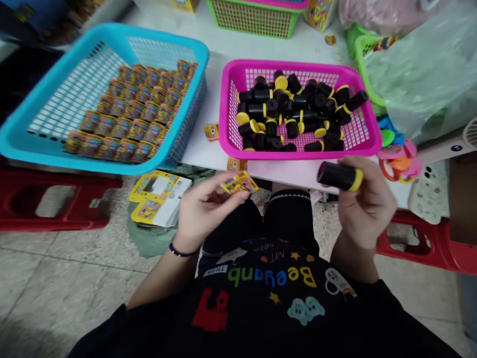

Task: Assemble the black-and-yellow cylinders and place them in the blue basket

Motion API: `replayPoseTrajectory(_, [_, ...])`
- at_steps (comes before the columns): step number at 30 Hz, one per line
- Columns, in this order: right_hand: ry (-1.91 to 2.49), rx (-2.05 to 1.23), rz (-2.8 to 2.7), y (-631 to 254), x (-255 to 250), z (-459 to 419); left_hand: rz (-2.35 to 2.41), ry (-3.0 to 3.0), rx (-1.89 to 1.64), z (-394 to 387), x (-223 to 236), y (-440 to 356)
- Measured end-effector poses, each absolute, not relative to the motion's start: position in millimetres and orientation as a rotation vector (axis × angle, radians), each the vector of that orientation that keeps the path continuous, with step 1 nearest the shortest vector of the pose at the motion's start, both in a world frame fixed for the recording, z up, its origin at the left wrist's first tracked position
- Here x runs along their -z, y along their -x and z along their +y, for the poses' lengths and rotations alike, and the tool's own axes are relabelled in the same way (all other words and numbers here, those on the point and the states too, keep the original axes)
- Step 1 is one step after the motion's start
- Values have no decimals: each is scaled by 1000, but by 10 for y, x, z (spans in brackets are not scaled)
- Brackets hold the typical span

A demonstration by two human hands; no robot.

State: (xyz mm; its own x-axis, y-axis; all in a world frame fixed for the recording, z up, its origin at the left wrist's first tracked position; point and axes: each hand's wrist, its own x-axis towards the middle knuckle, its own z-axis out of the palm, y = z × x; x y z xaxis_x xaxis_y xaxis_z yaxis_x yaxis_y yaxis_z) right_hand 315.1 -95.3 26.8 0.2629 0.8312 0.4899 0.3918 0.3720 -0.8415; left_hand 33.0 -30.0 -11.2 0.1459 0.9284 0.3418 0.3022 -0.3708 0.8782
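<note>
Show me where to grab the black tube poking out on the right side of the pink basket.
Grip the black tube around its black body, coming from above. It lies on its side atop the pile, its end jutting free towards the rim of the pink basket, so fingers can probably close around it without pressing other tubes.

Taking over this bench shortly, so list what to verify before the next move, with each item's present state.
Left hand pinches a small yellow printed card: ok.
Right hand holds a black cylinder with a yellow cap: ok.
Printed packs stand in tidy rows in the blue basket: ok.
Every black cylinder in the pink basket capped: cannot tell, the pile overlaps.
Loose yellow card lying outside the baskets: not ok.
</note>
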Motion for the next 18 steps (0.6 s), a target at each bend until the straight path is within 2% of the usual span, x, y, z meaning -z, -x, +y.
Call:
replayPoseTrajectory(7, [1138, -831, -1164, -2986, -63, -940, 917, -1509, -1016, -514, 129, -724])
replayPoseTrajectory(11, [1102, -906, -1130, -2915, -116, -979, 825, -1637, -1058, -517, 126, -722])
replayPoseTrajectory(18, [1147, -921, -1202, -2794, -276, -1129, 359, -1895, -1085, -474, 90, -669])
